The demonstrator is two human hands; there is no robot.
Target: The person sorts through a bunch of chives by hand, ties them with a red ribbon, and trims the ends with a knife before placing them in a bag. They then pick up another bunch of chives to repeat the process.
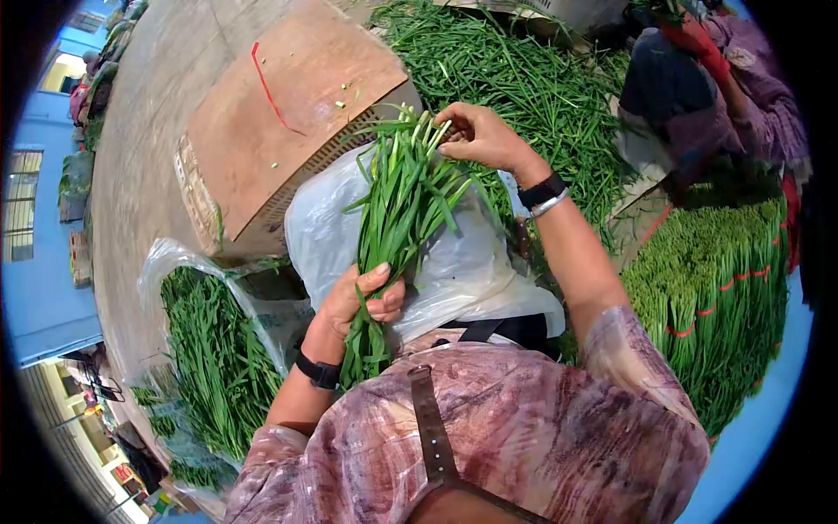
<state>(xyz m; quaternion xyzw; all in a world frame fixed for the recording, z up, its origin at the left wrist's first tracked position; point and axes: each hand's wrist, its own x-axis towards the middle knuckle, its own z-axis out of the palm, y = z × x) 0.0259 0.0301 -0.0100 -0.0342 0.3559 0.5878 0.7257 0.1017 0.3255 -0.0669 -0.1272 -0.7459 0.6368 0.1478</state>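
Observation:
My left hand (pixel 362 303) grips a bunch of long green chive stalks (pixel 403 199) around its lower part, holding it out over my lap. My right hand (pixel 478 137) is at the far end of the bunch, fingers pinched on the stalk tips. A white plastic sheet (pixel 471 271) lies over my lap beneath the bunch. I wear a dark band on each wrist and a patterned purple top.
A loose heap of green stalks (pixel 524 79) spreads ahead. Tied bundles with red bands (pixel 716 288) are stacked at right. More stalks lie in a plastic bag (pixel 214 349) at left. A crate topped with brown cardboard (pixel 288 113) stands ahead. Another person (pixel 698 79) sits at top right.

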